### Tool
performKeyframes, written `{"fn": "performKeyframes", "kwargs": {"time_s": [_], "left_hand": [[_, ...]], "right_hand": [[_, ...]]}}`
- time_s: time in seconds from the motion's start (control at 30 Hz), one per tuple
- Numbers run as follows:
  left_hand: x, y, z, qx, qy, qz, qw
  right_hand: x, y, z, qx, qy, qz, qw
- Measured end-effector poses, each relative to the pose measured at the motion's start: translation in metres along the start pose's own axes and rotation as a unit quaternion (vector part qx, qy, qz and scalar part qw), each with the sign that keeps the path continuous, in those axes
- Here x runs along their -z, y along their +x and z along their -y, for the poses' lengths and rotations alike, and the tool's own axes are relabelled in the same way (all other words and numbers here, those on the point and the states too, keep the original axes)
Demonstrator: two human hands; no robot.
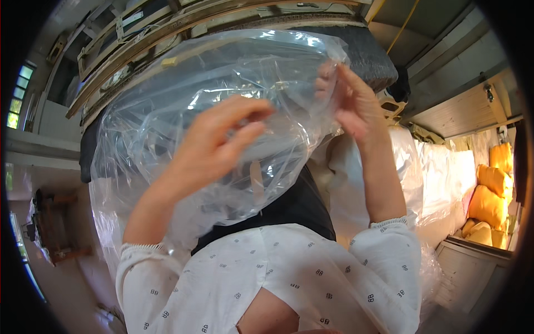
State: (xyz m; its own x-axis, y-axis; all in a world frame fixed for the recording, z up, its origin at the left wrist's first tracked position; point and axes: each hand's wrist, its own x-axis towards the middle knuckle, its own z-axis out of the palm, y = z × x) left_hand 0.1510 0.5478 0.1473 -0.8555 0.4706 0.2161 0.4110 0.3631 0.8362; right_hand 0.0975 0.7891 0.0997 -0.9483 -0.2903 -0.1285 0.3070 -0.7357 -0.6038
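Note:
A large clear plastic sheet (167, 111), wrinkled and shiny, spreads over a dark padded surface (367, 53) and hangs down in front of me. Whether it is a single sheet or a bag, I cannot tell. My right hand (353, 100) is at the sheet's far right corner, its raised fingertips pinching the edge. Over the middle of the plastic is my left hand (225, 133), slightly blurred, its fingers bent and the thumb held apart. Nothing shows between its fingers.
Wooden frame rails (183, 28) run along the far side. White plastic-wrapped bundles (445, 172) line the right, with yellow-orange bundles (489, 195) beyond them. A pale box (467, 273) stands at lower right. A wooden shelf (55, 228) is at the left.

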Motion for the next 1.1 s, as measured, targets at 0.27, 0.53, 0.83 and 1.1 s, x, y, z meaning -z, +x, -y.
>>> {"fn": "performKeyframes", "kwargs": {"time_s": [0.27,0.53,0.83,1.1], "left_hand": [[-0.083,0.012,0.012,0.01,-0.087,-0.105,0.991],[-0.086,-0.019,0.019,-0.006,0.057,-0.135,0.989],[-0.084,-0.017,0.0,-0.037,0.129,-0.179,0.975],[-0.081,-0.016,0.001,-0.045,0.106,-0.191,0.975]], "right_hand": [[-0.014,-0.034,-0.028,0.027,0.033,0.018,0.999],[-0.001,-0.016,0.018,0.155,-0.166,0.037,0.973],[-0.011,-0.045,0.013,0.105,-0.154,0.082,0.979],[-0.015,-0.049,0.028,0.129,-0.333,0.07,0.932]]}}
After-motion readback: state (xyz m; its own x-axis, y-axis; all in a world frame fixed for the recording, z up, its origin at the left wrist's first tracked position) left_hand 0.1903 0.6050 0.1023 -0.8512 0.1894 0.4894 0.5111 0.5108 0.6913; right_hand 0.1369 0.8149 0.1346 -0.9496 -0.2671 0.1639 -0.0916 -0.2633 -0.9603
